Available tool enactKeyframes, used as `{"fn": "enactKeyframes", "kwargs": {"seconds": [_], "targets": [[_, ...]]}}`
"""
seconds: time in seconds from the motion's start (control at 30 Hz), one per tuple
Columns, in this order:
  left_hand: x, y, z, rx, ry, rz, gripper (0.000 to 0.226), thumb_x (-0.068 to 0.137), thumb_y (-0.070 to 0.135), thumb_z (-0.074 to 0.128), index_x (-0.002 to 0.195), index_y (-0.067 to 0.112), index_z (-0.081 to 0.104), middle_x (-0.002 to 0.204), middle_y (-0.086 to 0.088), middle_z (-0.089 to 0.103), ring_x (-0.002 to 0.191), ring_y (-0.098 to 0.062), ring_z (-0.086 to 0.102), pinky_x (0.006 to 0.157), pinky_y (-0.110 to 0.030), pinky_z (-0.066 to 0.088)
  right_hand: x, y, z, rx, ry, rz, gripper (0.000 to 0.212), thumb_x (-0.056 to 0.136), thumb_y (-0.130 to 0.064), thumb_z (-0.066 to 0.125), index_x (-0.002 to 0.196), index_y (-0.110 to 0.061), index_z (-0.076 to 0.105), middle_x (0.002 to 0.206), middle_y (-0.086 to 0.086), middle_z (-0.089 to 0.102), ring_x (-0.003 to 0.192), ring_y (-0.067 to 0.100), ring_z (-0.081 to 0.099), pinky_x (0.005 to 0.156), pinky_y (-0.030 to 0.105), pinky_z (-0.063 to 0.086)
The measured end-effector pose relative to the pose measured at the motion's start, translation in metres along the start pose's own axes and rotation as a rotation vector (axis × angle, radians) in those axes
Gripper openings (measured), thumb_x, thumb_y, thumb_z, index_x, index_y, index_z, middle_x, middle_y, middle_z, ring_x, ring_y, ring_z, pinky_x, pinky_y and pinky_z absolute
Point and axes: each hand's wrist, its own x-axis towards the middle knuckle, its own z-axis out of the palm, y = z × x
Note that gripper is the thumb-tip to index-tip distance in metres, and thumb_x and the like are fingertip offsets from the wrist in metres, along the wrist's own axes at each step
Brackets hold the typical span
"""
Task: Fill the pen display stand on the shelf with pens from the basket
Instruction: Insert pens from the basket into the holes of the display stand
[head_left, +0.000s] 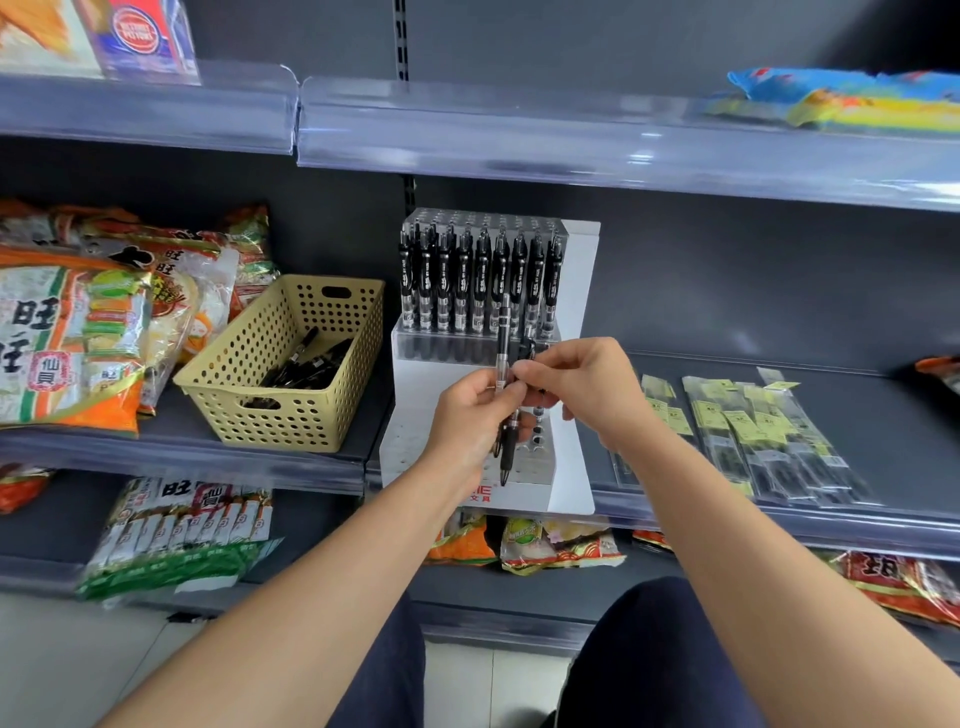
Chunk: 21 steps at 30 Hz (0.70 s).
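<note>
While the left hand grips spare pens before the display stand, the right hand pinches one; seat it upright in an empty front hole.

The basket, apparently holding pens, sits left of the stand on the shelf.
</note>
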Motion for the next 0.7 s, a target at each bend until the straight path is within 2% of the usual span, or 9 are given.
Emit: {"fn": "enactKeyframes", "kwargs": {"seconds": [0.1,0.2,0.27,0.33,0.4,0.5,0.7], "targets": [[0.0,-0.003,0.0,0.021,0.047,0.006,0.013,0.096,0.012,0.055,0.097,0.016,0.068,0.091,-0.008,0.073,0.081,-0.023,0.068,0.076,-0.038,0.057,0.003,-0.001,-0.004,-0.075,0.096,-0.017,0.012,0.081,-0.024,0.075,0.072,-0.017,0.072,0.066,0.006,0.071,0.058,0.017,0.068,0.047,0.025,0.05],[0.0,-0.004,-0.002,0.064,0.104,0.011,0.016,0.097,0.01,0.053,0.099,0.018,0.067,0.09,-0.003,0.069,0.084,-0.016,0.065,0.079,-0.032,0.054,0.006,-0.001,-0.012,-0.132,0.257,-0.07,0.015,0.08,-0.027,0.076,0.068,-0.023,0.069,0.065,0.001,0.071,0.059,0.016,0.069,0.057,0.032,0.058],[0.0,-0.006,-0.005,0.101,0.132,0.026,0.018,0.095,0.006,0.054,0.103,0.016,0.067,0.085,-0.001,0.065,0.077,-0.014,0.059,0.074,-0.027,0.051,0.006,-0.002,-0.015,-0.188,0.348,-0.132,0.018,0.079,-0.031,0.076,0.065,-0.026,0.066,0.064,-0.002,0.07,0.062,0.017,0.069,0.064,0.036,0.058],[-0.001,-0.007,-0.006,0.131,0.149,0.047,0.022,0.095,0.004,0.053,0.109,0.015,0.066,0.081,0.0,0.06,0.07,-0.012,0.052,0.065,-0.022,0.046,0.003,-0.002,-0.015,-0.269,0.397,-0.186,0.017,0.082,-0.032,0.074,0.074,-0.018,0.07,0.062,-0.006,0.066,0.062,0.013,0.066,0.064,0.028,0.055],[-0.003,-0.008,-0.006,0.143,0.151,0.064,0.02,0.096,0.011,0.053,0.11,0.018,0.065,0.076,0.002,0.055,0.068,-0.011,0.047,0.063,-0.022,0.041,0.001,-0.001,-0.013,-0.341,0.429,-0.221,0.021,0.084,-0.032,0.071,0.079,-0.012,0.073,0.06,-0.007,0.062,0.062,0.013,0.062,0.06,0.021,0.049],[-0.005,-0.005,-0.006,0.091,0.14,0.059,0.02,0.101,0.024,0.046,0.101,0.02,0.066,0.071,0.002,0.049,0.065,-0.01,0.044,0.061,-0.023,0.038,0.0,0.005,-0.009,-0.362,0.435,-0.226,0.024,0.086,-0.031,0.07,0.079,-0.008,0.073,0.064,0.0,0.066,0.065,0.019,0.064,0.063,0.029,0.052],[-0.005,-0.004,-0.004,0.082,0.147,0.065,0.026,0.103,0.02,0.039,0.107,0.02,0.064,0.073,0.0,0.048,0.064,-0.01,0.043,0.06,-0.02,0.039,0.001,0.017,0.001,-0.413,0.409,-0.209,0.024,0.085,-0.03,0.069,0.077,-0.007,0.072,0.068,0.004,0.07,0.066,0.023,0.064,0.064,0.033,0.053]]}}
